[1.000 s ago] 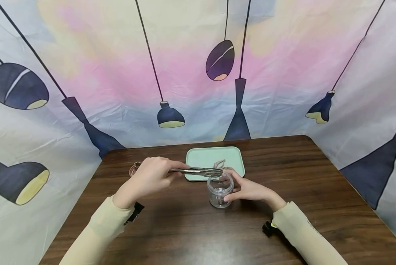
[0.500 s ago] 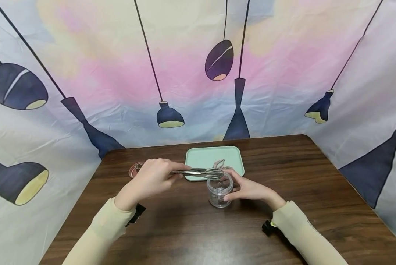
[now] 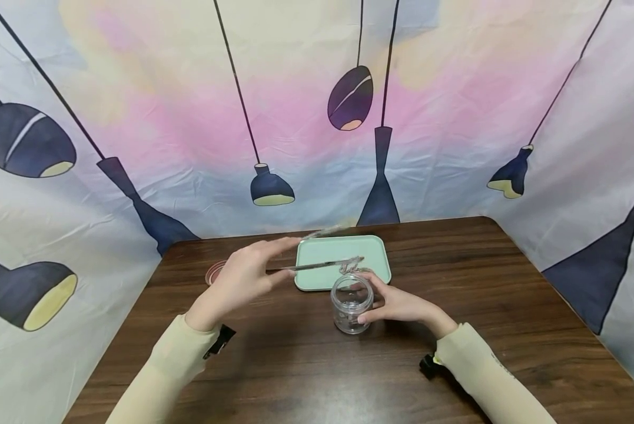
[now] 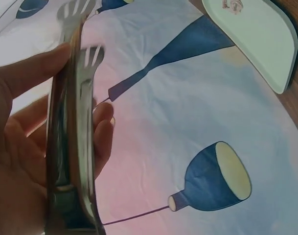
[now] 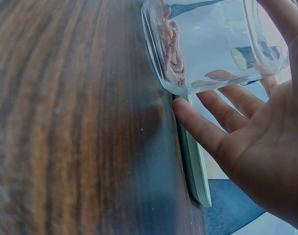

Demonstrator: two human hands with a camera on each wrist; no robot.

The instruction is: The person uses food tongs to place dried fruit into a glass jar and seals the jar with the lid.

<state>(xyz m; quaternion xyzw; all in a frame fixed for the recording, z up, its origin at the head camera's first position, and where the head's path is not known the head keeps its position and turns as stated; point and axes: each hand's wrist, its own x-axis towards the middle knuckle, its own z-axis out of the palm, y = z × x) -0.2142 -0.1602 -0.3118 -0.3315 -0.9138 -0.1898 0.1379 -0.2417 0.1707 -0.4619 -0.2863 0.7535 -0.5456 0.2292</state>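
Observation:
My left hand [image 3: 245, 277] holds metal tongs [image 4: 85, 112] with fork-like ends, thumb and fingers on their two arms. In the head view the tongs' arms are spread wide above a mint-green tray [image 3: 317, 253], with nothing visible between them. The lower arm's tip is near pale pink strands [image 3: 351, 266] at the tray's front right. My right hand [image 3: 401, 303] grips a clear jar [image 3: 348, 315] that stands upright on the table before the tray. In the right wrist view, pink strands [image 5: 173, 54] show through the jar near its base; whether inside or behind, I cannot tell.
A reddish-pink round thing [image 3: 214, 272] lies on the table's left side, partly hidden by my left hand. The dark wooden table [image 3: 317, 377] ends at the back against a cloth [image 3: 189, 118] printed with lamps.
The tongs were closed over the jar's mouth; now they are spread and raised above the tray. My left hand has lifted slightly and its fingers have parted. The right hand and jar stay put.

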